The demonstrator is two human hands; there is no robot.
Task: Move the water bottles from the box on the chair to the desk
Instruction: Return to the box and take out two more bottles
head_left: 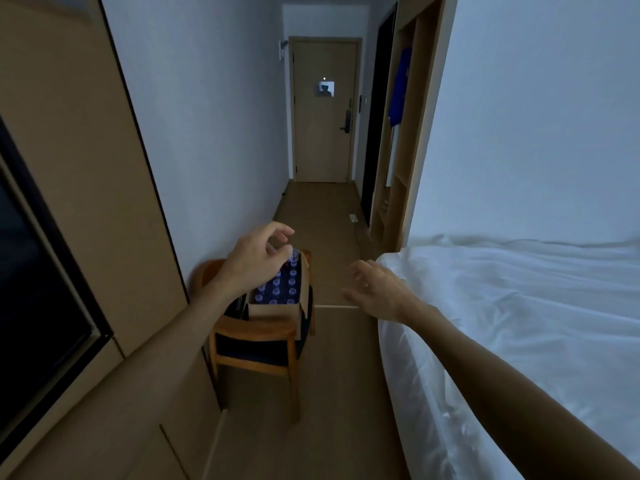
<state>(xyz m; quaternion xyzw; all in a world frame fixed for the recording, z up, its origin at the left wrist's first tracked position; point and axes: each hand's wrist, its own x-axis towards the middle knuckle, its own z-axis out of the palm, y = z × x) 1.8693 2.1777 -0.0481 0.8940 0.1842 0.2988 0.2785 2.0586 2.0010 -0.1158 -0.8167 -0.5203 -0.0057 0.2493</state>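
An open cardboard box (273,310) stands on the seat of a wooden chair (256,332) against the left wall. Inside it stand several water bottles (282,287) with blue caps, seen from above. My left hand (256,256) hovers above the box with fingers loosely curled and holds nothing. My right hand (375,289) reaches forward to the right of the chair, fingers spread, empty, beside the bed's corner. The desk is not in view.
A bed with white sheets (519,323) fills the right side. A wooden panel with a dark screen (38,289) runs along the left. A narrow wooden floor strip (339,375) leads past a wardrobe (398,150) to the door (323,112).
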